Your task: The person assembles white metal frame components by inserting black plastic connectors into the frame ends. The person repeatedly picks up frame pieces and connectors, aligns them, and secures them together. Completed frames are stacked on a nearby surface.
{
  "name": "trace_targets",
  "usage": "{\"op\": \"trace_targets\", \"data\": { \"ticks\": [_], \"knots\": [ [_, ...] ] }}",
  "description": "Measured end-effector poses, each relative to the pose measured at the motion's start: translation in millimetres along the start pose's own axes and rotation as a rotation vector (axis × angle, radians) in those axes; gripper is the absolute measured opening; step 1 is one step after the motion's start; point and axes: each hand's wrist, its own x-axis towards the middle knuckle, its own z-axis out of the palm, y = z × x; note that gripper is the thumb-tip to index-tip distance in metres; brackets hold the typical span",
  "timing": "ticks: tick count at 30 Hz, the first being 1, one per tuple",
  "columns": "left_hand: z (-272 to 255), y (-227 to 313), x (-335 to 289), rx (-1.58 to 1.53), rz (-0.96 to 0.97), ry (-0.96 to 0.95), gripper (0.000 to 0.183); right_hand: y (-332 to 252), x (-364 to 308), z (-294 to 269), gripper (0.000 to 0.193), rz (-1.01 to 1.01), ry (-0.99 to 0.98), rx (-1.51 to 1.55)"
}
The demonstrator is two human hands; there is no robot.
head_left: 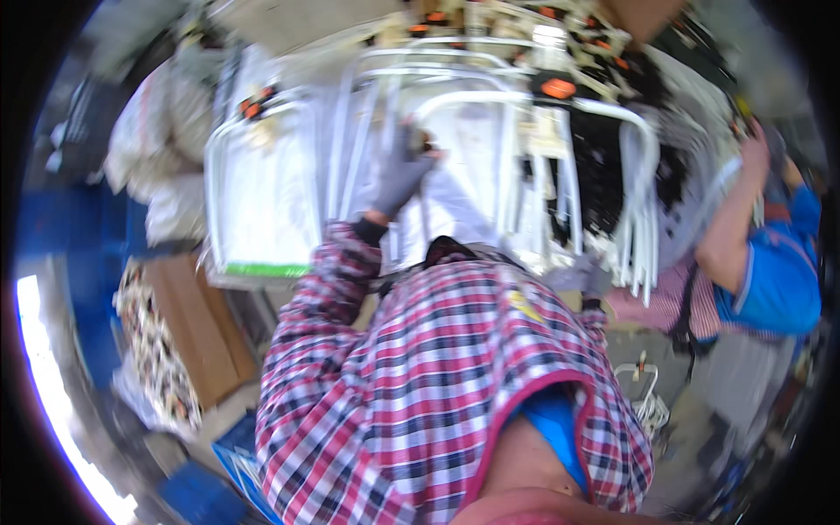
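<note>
My left hand point(402, 171), in a grey glove, is raised over the work table with its fingers curled. It closes around one side of a white bent tube frame point(477, 97), and a small brownish bit shows at the fingertips. On top of that frame sits a black joint piece with an orange cap point(557, 88). My right hand point(597, 278), also gloved in grey, is low at the table's front edge, next to a bundle of white tube legs point(643, 232). Blur and my clothing leave its fingers unclear.
More white tube frames point(262, 188) lie at the left of the table. Cream, black and orange parts point(604, 52) are heaped at the back. A co-worker in blue point(770, 280) works at the right. An opened cardboard box point(197, 328) and white sacks point(166, 122) stand left.
</note>
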Motion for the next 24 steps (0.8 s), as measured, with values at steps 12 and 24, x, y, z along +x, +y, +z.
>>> {"op": "trace_targets", "data": {
  "ticks": [12, 24],
  "knots": [
    [-9.4, 145.8, -44.4, 0.252, 0.574, 0.285, 0.064, -385.2, -189.5, 54.6, 0.039, -0.659, -1.3, 0.286],
    [-215.5, -106.1, -95.4, 1.137, -0.361, 0.515, 0.04, -228.9, -64.3, 21.9, 0.028, -0.707, -0.458, 0.001]
  ]
}}
